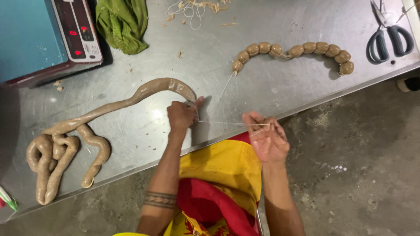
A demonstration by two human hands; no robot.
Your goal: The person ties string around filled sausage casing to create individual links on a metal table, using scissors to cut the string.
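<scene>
one long untied sausage casing lay on the steel table, one finished chain of links beyond it, about eleven links counted. also one pair of scissors, one green cloth, one scale with two lit red readouts, and one heap of loose twine scraps at the far edge. the casing's long axis ran from a coiled pile at the left near edge up and rightward in an arc, its free end pointing down toward the left hand. that hand was closed, pinching the casing's tip together with a thin white string. the string ran taut and nearly level from there to the right hand, which was partly curled, palm up, fingers gripping the string's other end just off the table edge. the casing thus lay wholly to the left of and beyond the left hand, touching it only at the tip; the right hand was apart from it. the linked chain lay well apart from both hands, curving left to right.
</scene>
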